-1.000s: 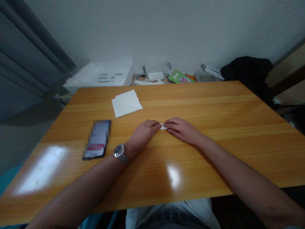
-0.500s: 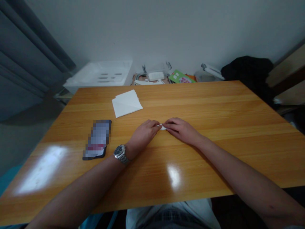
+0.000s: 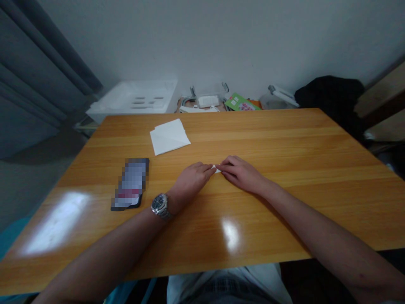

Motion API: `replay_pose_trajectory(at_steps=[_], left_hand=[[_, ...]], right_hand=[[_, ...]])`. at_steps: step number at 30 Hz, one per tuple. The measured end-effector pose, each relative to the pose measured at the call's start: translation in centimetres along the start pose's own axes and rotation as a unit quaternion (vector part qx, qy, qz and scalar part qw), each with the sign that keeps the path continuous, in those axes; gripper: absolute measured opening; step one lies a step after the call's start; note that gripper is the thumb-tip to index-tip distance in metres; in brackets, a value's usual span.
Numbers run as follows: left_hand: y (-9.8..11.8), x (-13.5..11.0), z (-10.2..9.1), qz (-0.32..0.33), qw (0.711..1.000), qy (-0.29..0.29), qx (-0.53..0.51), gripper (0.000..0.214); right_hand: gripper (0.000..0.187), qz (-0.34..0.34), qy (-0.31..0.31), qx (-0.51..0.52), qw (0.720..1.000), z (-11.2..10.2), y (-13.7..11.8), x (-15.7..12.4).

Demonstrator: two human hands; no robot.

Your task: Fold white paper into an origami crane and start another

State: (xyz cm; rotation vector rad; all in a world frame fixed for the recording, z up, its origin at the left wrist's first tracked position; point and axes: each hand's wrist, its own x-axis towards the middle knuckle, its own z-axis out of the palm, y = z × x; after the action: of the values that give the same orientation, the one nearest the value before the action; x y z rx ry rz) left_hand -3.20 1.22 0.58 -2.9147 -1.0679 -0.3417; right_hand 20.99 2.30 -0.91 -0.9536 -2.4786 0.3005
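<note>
Both my hands rest on the wooden table (image 3: 284,139), meeting at its middle over a small white folded piece of paper (image 3: 216,169). My left hand (image 3: 191,181), with a metal watch (image 3: 160,204) on its wrist, pinches the paper's left end with curled fingers. My right hand (image 3: 242,174) presses and pinches the right end. Most of the paper is hidden under the fingers. A stack of white paper sheets (image 3: 169,136) lies further back to the left, apart from both hands.
A phone (image 3: 130,184) lies on the table left of my left hand. Behind the far edge sit a white tray (image 3: 133,101), small clutter with a green packet (image 3: 240,102) and a black bag (image 3: 329,95). A grey curtain (image 3: 28,76) hangs at left.
The hands have closed in slightly on the paper, so less of it shows between the fingertips. The view shifted a little.
</note>
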Motion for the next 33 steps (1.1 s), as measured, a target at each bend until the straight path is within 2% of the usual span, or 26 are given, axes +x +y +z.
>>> replay_pose_trajectory(at_steps=[5, 10, 17, 33], left_hand=[[1.5, -0.3, -0.4, -0.026, 0.999, -0.021, 0.042, 0.030], [2.4, -0.8, -0.2, -0.014, 0.997, -0.039, 0.062, 0.038], [2.3, -0.7, -0.3, -0.015, 0.999, -0.011, 0.031, 0.040], [2.5, -0.5, -0.6, -0.030, 0.999, -0.024, 0.028, 0.039]], right_hand=[[0.030, 0.002, -0.001, -0.008, 1.000, 0.1, -0.1, -0.1], [0.032, -0.006, 0.003, -0.003, 1.000, 0.2, -0.1, -0.3], [0.033, -0.008, -0.009, -0.003, 1.000, 0.0, 0.0, -0.3], [0.036, -0.005, -0.011, 0.007, 1.000, -0.2, -0.2, -0.2]])
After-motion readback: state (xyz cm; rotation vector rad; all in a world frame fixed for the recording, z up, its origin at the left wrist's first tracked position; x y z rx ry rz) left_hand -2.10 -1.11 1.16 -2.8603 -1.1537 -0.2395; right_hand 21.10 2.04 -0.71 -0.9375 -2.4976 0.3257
